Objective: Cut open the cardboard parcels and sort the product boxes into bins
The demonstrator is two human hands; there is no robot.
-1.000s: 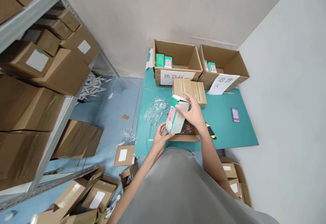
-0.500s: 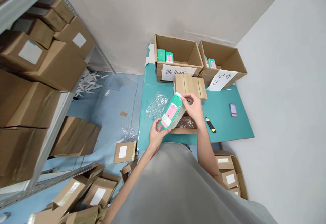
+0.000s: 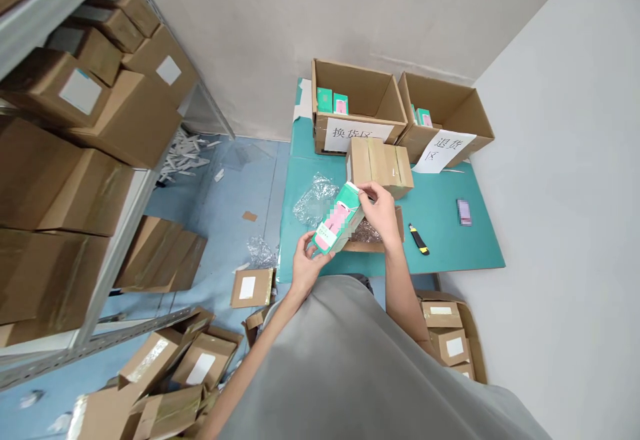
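I hold a green and pink product box (image 3: 336, 220) tilted over the green table (image 3: 450, 240). My left hand (image 3: 303, 264) grips its lower end. My right hand (image 3: 381, 210) is closed on its upper end, fingers at the top flap. Under the box lies an open brown carton (image 3: 374, 237) with bubble wrap inside. A taped brown carton (image 3: 380, 165) sits just behind it.
Two open cartons with paper labels (image 3: 357, 103) (image 3: 445, 117) stand at the table's back, holding green boxes. A utility knife (image 3: 418, 239), a phone (image 3: 463, 211) and loose bubble wrap (image 3: 314, 200) lie on the table. Shelves of cartons (image 3: 75, 127) are at left; parcels (image 3: 200, 367) litter the floor.
The green box has tipped from nearly upright to a slant, its top toward the right. My right hand moved from its side to the top flap.
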